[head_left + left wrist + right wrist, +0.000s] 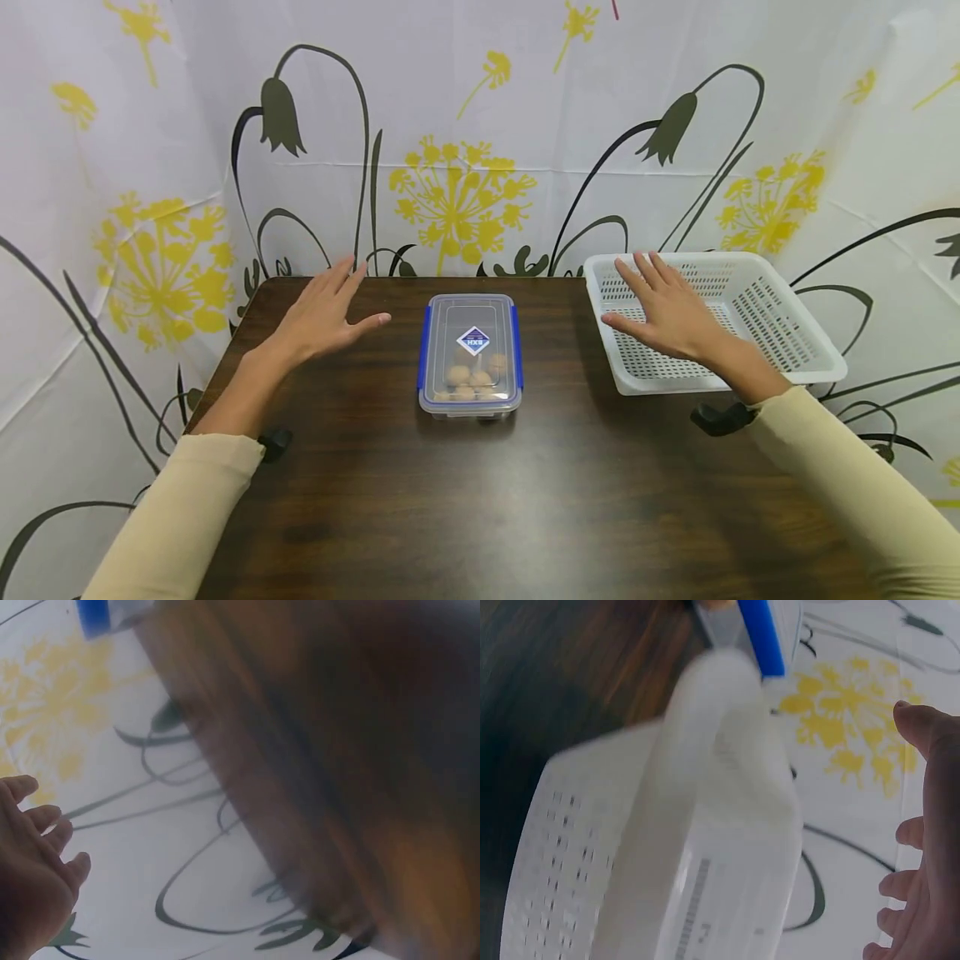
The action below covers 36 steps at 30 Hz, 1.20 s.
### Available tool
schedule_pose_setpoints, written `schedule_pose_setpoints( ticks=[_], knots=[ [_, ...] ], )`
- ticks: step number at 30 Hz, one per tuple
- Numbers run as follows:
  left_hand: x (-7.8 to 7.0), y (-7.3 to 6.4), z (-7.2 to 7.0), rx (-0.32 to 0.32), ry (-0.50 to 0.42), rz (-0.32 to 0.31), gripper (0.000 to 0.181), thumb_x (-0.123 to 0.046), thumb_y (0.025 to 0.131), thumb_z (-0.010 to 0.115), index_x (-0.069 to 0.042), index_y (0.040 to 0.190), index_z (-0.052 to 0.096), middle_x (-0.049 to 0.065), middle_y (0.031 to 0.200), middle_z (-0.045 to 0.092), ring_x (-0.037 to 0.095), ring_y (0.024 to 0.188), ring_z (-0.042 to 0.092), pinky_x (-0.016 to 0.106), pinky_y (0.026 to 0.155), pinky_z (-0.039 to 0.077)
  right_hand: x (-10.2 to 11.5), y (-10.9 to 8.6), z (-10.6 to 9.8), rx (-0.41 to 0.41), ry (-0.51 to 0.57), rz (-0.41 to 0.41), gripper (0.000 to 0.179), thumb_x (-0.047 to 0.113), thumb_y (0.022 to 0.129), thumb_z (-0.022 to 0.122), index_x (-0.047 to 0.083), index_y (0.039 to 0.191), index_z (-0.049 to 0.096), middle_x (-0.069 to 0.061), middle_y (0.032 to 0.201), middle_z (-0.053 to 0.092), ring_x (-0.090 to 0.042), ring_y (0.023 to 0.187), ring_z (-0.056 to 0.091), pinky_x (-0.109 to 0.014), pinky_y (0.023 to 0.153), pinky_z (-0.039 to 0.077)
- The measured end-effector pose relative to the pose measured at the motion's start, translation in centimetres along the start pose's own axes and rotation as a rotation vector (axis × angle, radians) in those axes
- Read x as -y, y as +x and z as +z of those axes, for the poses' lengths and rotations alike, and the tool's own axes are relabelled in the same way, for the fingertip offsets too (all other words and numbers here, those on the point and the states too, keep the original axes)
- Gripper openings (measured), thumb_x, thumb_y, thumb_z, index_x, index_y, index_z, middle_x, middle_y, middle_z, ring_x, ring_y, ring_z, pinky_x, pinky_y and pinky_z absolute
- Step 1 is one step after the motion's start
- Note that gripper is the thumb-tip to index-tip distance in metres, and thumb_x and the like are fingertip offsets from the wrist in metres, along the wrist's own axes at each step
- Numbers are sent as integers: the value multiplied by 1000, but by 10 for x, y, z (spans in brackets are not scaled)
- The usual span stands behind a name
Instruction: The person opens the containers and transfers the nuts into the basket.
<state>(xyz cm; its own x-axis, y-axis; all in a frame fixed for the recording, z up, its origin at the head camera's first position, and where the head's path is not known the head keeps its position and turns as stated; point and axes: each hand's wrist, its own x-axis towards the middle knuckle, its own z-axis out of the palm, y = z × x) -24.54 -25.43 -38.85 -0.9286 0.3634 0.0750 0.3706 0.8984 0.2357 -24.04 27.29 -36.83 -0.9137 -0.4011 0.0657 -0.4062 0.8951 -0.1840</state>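
My left hand [318, 317] hovers over the left part of the table, its fingers extended and thumb spread, holding nothing. Above the white plastic basket [813, 367] is my right hand [667, 312], likewise with straight, spread fingers and nothing in it. Between the hands stands a clear plastic food container [472, 317] with blue side clips and a lid on top. Several round, tan, walnut-like balls [471, 379] show through the lid near its front end. In the right wrist view the basket [727, 825] looms close, beside the right hand [937, 825].
The dark wooden table [450, 508] ends at the back against a white curtain [480, 100] printed with flowers. The basket has slotted sides and sits at the table's right rear. A dark wrist strap piece [722, 418] juts out below the right wrist.
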Motion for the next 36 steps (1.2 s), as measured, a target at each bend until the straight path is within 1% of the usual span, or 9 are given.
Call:
schedule_pose_setpoints(
  ticks=[3,7,11,16,19,23,25,31,36],
  knots=[
    [-3,-1,10,-4,-40,-8,98,-63,103,55,-1,169,17,26,175,11,48,160,14,62,129,11,13,3,5,-12,-5,-30,93,62,99,57,12,170,22,-21,176,13,-43,163,6,-64,128,9],
    [-8,-4,23,-15,-130,-26,95,-61,104,54,-3,169,16,25,175,12,49,160,16,66,127,16,33,5,12,-31,-11,-79,94,61,99,60,10,169,24,-22,175,16,-42,163,8,-63,129,12],
    [-14,-7,36,-29,-240,-55,91,-58,106,52,-6,170,13,22,176,12,49,160,16,72,122,21,53,8,19,-42,-3,-132,95,61,99,61,8,169,26,-22,175,17,-42,163,10,-61,129,15],
    [-22,-11,55,-65,-420,-75,83,-48,110,51,-2,169,16,25,175,15,48,160,15,70,125,17,73,15,29,-58,38,-204,95,58,99,66,7,168,27,-23,174,19,-44,162,12,-64,127,19],
    [-27,-13,66,-90,-510,-82,78,-42,111,51,0,168,19,28,172,19,49,157,22,67,125,20,83,19,38,-58,52,-234,94,57,99,66,7,168,27,-22,175,18,-42,163,11,-62,128,18],
    [-34,-15,77,-109,-607,-120,74,-39,112,49,1,167,21,31,168,25,50,149,37,65,120,33,97,25,51,-41,74,-252,93,57,100,64,7,169,26,-22,175,15,-40,163,9,-57,130,13],
    [-37,-16,82,-116,-643,-144,71,-38,113,49,1,167,23,31,164,31,50,144,43,63,117,38,104,27,59,-28,95,-251,93,58,100,63,7,169,26,-21,176,13,-39,164,8,-55,131,11],
    [-50,-14,96,-138,-723,-240,65,-39,114,45,1,164,32,28,144,51,45,130,53,60,111,44,122,37,81,-4,136,-231,95,64,99,58,9,169,26,-18,176,13,-36,164,7,-53,131,9],
    [-61,-13,106,-146,-786,-295,63,-41,115,42,0,162,36,25,132,60,40,115,63,50,100,52,133,44,93,-4,158,-229,94,63,100,56,7,169,25,-18,176,11,-36,164,6,-53,132,8]
  ],
)
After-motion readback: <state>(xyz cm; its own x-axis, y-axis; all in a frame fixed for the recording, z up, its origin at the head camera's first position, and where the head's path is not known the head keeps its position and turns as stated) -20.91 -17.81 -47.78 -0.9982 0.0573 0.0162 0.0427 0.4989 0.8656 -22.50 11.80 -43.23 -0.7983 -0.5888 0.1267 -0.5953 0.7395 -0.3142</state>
